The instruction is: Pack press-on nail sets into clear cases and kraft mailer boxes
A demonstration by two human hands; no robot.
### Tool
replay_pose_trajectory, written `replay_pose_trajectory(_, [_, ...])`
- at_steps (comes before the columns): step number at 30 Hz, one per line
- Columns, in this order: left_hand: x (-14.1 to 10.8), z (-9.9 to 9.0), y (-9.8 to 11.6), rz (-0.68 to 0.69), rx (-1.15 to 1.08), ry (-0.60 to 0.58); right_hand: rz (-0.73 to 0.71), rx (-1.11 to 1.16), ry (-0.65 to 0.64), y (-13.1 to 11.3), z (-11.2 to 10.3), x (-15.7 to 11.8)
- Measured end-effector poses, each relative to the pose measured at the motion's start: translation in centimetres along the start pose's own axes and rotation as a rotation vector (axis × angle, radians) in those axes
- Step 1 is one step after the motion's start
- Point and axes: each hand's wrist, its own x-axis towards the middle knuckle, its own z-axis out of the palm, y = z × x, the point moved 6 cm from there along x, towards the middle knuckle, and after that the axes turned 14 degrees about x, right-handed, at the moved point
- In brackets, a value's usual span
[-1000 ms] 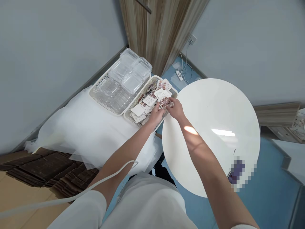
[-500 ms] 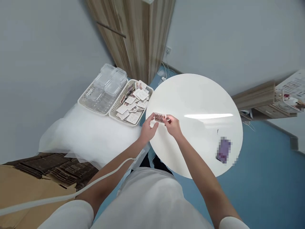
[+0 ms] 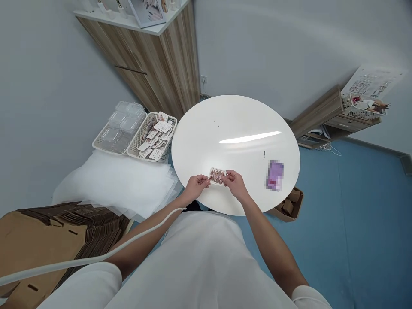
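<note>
Between my two hands is a small clear-edged pack of press-on nails [image 3: 217,176], its rows of brownish-pink nails facing up. My left hand [image 3: 197,187] pinches its left edge with thumb and fingertips. On the opposite edge, my right hand [image 3: 235,183] has its thumb and fingers closed on the pack. Both hands are over the near part of the round white table [image 3: 238,116]. Left of the table, a white basket [image 3: 129,151] holds a heap of printed cards [image 3: 157,134], some showing nails.
Clear plastic boxes [image 3: 124,122] fill another basket at far left. White foam sheets [image 3: 112,182] and flattened cardboard [image 3: 41,240] lie nearer me. A blurred purple item [image 3: 274,175] sits on the table's right. A cardboard box [image 3: 291,206] stands on the floor. A white cable [image 3: 96,259] crosses my left arm.
My left hand, open beside the pack before, has closed on its left edge. The pack now lies nearer my body, its nails showing more fully. The camera view has shifted.
</note>
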Motion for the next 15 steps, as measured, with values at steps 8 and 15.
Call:
replay_pose_trajectory(8, [-0.3, 0.3, 2.2, 0.132, 0.238, -0.095, -0.141, -0.267, -0.066, -3.6, -1.1, 0.1])
replay_pose_trajectory(15, [0.9, -1.9, 5.3, 0.239, 0.477, -0.053, -0.103, -0.351, -0.242, -5.2, 1.0, 0.9])
